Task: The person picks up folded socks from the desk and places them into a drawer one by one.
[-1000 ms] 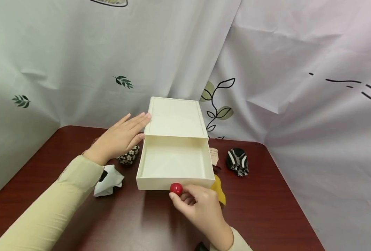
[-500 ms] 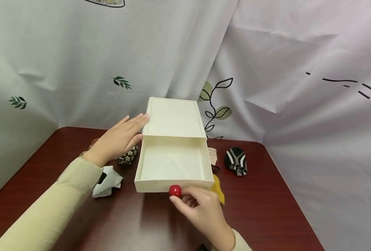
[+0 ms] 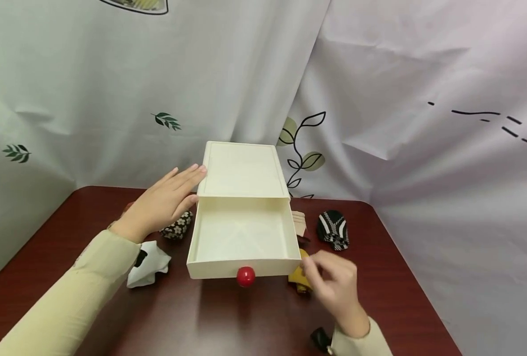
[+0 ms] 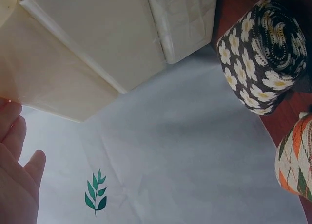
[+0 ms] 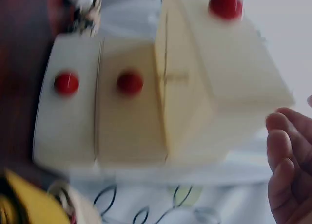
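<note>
A cream cabinet (image 3: pixel 245 169) of small drawers stands at the back middle of the table, its top drawer (image 3: pixel 218 269) pulled far out with a bare inside. On that drawer's front is a round red knob (image 3: pixel 246 277). My left hand (image 3: pixel 158 203) lies with extended fingers against the left edge of the cabinet's top. My right hand (image 3: pixel 334 284), off the knob, has loosely bent fingers and holds nothing. It hovers by the drawer's front right corner, near a yellow rolled cloth (image 3: pixel 300 277). The right wrist view shows two lower drawers (image 5: pixel 129 121), both pushed in.
Left of the cabinet lie a black floral rolled sock (image 3: pixel 177 226) and a white cloth bundle (image 3: pixel 148 267). A patterned roll (image 4: pixel 297 158) shows in the left wrist view. On the right are a pinkish folded piece (image 3: pixel 299 222) and a black-and-white plaid bundle (image 3: pixel 333 230).
My right hand has let go of the red knob and moved right, past the drawer's corner. The left hand keeps its place on the cabinet. The drawer stays pulled out.
</note>
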`<state>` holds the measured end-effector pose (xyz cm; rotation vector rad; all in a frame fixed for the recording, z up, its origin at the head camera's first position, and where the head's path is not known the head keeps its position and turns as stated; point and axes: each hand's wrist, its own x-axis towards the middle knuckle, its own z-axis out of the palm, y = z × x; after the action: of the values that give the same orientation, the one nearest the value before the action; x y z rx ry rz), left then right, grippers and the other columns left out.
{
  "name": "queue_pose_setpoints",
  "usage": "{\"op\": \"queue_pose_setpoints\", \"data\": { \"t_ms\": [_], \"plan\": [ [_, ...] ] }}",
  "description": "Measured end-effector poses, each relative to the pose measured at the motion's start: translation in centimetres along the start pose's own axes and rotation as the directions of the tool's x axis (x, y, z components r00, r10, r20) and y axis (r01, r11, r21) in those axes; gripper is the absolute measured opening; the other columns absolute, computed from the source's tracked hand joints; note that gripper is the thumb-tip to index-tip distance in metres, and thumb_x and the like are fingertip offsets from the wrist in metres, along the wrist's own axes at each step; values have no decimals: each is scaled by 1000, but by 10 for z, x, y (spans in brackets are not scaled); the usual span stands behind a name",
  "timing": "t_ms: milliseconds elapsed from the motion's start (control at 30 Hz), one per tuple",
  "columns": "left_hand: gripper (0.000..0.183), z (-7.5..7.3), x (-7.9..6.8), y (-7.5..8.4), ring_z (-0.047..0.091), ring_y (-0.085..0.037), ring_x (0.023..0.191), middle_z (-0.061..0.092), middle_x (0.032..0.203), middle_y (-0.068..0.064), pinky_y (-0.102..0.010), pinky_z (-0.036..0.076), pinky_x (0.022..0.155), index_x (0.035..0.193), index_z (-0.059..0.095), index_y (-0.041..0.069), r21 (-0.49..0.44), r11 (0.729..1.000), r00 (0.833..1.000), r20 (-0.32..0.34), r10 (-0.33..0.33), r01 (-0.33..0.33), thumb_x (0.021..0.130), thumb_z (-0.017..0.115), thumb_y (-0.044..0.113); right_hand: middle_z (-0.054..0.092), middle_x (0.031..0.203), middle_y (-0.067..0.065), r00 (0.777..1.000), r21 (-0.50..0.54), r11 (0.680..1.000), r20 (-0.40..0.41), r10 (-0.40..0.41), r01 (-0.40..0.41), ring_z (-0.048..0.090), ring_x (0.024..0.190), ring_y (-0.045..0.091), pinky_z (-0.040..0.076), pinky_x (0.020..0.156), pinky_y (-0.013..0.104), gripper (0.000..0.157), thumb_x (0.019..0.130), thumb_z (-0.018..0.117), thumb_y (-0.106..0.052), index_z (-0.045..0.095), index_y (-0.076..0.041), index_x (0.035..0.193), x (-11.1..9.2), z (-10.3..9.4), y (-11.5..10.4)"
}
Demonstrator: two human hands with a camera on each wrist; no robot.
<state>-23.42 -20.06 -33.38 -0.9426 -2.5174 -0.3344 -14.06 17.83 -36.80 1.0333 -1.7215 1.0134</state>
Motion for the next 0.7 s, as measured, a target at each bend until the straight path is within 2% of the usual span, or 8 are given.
{"op": "queue_pose_setpoints", "data": {
  "t_ms": [100,167,200,300,367,433,567,700],
  "plan": [
    [57,-2,1,1,30,-28,151,37,161,-14,-44,10,127,158,34,5,7,1000,1000,9,-2,2,108,50,27,63,60,3,989,10,989,12,147,-147,54,49,7,45,47,14,22,94,65,3,71,-5,74,-4,-9,23],
    [57,-3,1,1,30,-28,151,36,161,-13,-43,9,127,158,34,6,9,1000,1000,11,-4,4,108,50,27,65,62,4,962,-2,963,39,270,-271,59,52,10,49,51,15,20,90,66,9,73,-5,78,-4,-12,37],
    [57,-3,1,1,29,-28,151,36,161,-13,-43,9,127,158,33,6,8,1000,1000,11,-3,3,108,50,28,66,63,3,938,-12,940,59,340,-340,60,53,11,50,52,16,20,90,66,10,73,-6,79,-3,-13,43],
    [57,-2,0,0,30,-28,151,36,161,-12,-42,9,127,158,34,6,11,1000,1000,6,2,-2,108,50,28,69,69,4,831,-92,840,126,542,-535,63,59,12,53,55,20,14,95,68,0,74,-9,86,0,-15,60],
    [58,-2,-1,-1,30,-28,151,37,161,-12,-42,9,127,158,34,6,12,1000,1000,1,6,-6,108,50,28,70,75,3,759,-175,776,163,630,-606,64,62,13,54,56,25,9,97,69,-8,74,-11,90,3,-15,72],
    [58,-1,-1,-1,30,-28,151,37,161,-12,-42,9,127,158,34,5,15,1000,1000,-4,8,-8,107,51,28,72,82,4,708,-268,734,204,677,-624,66,69,15,57,63,32,5,97,69,-11,74,-10,95,5,-15,85],
    [58,-1,-1,-2,30,-28,151,37,161,-12,-44,10,126,158,35,5,9,1000,1000,-5,3,-3,107,51,27,72,102,9,612,-404,692,326,720,-599,69,88,25,57,79,47,15,96,67,-12,71,-4,109,8,-15,109],
    [57,-1,1,-2,30,-29,151,37,161,-13,-44,11,126,158,35,5,-11,1000,1000,-1,3,-3,108,50,28,70,112,15,450,-467,609,413,791,-641,67,102,33,55,88,51,27,99,64,-17,66,0,121,12,-11,128]
  ]
}}
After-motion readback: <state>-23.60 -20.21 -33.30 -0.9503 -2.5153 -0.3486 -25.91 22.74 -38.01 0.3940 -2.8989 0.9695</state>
